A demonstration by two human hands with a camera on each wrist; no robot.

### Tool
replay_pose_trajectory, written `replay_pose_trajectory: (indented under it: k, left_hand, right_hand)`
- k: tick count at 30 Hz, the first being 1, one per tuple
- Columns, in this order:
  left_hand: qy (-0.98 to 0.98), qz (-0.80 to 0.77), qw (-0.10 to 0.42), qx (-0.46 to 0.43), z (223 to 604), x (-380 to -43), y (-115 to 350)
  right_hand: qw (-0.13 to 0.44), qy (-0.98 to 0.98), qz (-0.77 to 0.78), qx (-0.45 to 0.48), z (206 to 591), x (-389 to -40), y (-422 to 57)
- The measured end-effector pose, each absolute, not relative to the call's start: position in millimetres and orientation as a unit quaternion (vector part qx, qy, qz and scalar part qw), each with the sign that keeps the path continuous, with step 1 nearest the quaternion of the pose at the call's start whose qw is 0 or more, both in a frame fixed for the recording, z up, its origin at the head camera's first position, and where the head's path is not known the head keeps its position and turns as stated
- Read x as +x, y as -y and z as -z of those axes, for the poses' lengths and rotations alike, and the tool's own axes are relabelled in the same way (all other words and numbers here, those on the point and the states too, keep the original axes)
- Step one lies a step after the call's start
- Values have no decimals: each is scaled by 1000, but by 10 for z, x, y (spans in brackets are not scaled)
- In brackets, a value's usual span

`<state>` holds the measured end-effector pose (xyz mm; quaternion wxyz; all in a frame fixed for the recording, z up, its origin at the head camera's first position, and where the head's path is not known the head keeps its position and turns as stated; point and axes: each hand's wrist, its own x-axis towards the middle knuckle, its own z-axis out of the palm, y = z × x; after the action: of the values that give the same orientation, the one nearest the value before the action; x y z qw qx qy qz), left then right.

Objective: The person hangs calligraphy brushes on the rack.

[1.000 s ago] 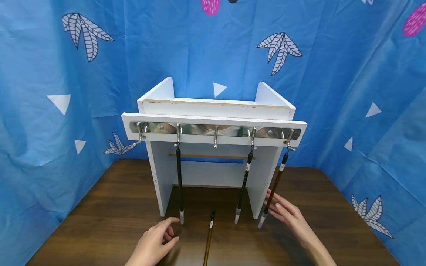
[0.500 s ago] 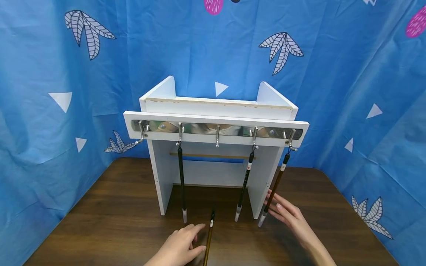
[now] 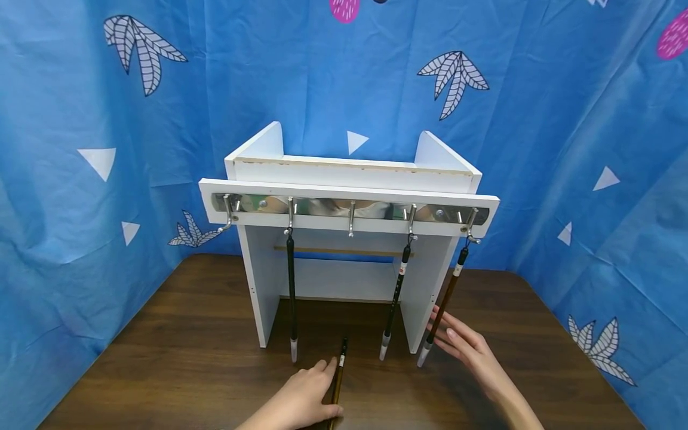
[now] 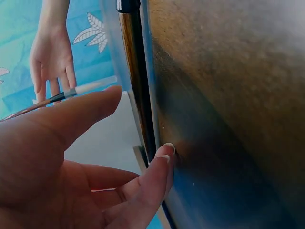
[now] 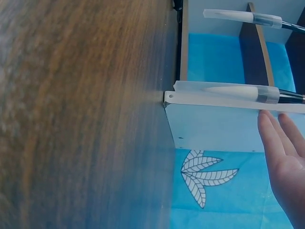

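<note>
A writing brush with a brown handle [image 3: 338, 382] lies on the wooden table, pointing away from me. My left hand [image 3: 303, 397] is right at it, thumb and fingers spread. In the left wrist view, the fingertips [image 4: 164, 155] reach the brush's side close to the table, while the thumb stands apart. My right hand [image 3: 475, 352] has extended fingers just behind a hanging brown brush [image 3: 445, 298] with a clear cap. Two black brushes, one plain [image 3: 292, 286] and one with a white label [image 3: 395, 298], also hang capped from hooks.
A white rack [image 3: 349, 179] stands on the table [image 3: 161, 334], its front rail carrying several metal hooks. The middle hook [image 3: 352, 221] and far left hook [image 3: 227, 212] bear no brush. Blue patterned cloth [image 3: 333, 77] surrounds the back and sides.
My left hand has moved right, from beside the plain black hanging brush to the brush on the table. That black brush has swung slightly. My right hand stays in place.
</note>
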<state>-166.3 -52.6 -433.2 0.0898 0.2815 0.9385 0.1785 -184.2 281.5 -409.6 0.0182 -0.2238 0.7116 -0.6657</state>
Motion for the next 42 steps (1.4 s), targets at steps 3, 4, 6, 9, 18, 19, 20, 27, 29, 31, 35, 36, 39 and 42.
replay_pose_trajectory:
  k: [3, 4, 6, 9, 18, 19, 20, 27, 29, 31, 35, 36, 39, 42]
  left_hand:
    - [-939, -170, 84, 286, 4342, -1678, 490]
    - [-940, -167, 81, 288, 4345, -1682, 482]
    - [-939, -166, 75, 292, 4352, -1688, 472]
    - [-937, -170, 62, 297, 4354, -1688, 470]
    - [-936, -176, 57, 299, 4353, -1698, 490]
    - [-937, -176, 58, 297, 4355, -1699, 490]
    - [-937, -176, 59, 298, 4354, -1699, 492]
    - [-935, -185, 64, 296, 4339, -1693, 478]
    - [-935, -189, 66, 294, 4334, -1693, 476]
    - [-934, -193, 67, 292, 4336, -1695, 476]
    - [-935, -194, 74, 289, 4359, -1702, 481]
    - [-934, -193, 77, 289, 4366, -1704, 482]
    - [-933, -195, 88, 289, 4381, -1710, 489]
    - [-933, -195, 96, 288, 4382, -1713, 493]
  right_hand:
    - [17, -714, 666, -218, 4092, -1836, -2816]
    - [16, -713, 666, -218, 4091, -1835, -2815]
    - [15, -712, 666, -223, 4090, -1837, -2816]
    - [13, -707, 665, -238, 4091, -1845, -2812]
    - [14, -703, 664, -254, 4084, -1861, -2811]
    - [13, -704, 663, -254, 4083, -1861, -2810]
    - [12, -704, 663, -254, 4082, -1862, -2810]
    - [8, -699, 666, -260, 4080, -1866, -2817]
    - [8, -698, 666, -262, 4077, -1868, -2818]
    - [8, -699, 666, -259, 4078, -1868, -2820]
    - [12, -704, 666, -245, 4081, -1855, -2817]
    - [14, -707, 665, -239, 4079, -1848, -2816]
    - [14, -721, 658, -214, 4072, -1827, -2810]
    - [16, -732, 652, -196, 4060, -1811, -2800]
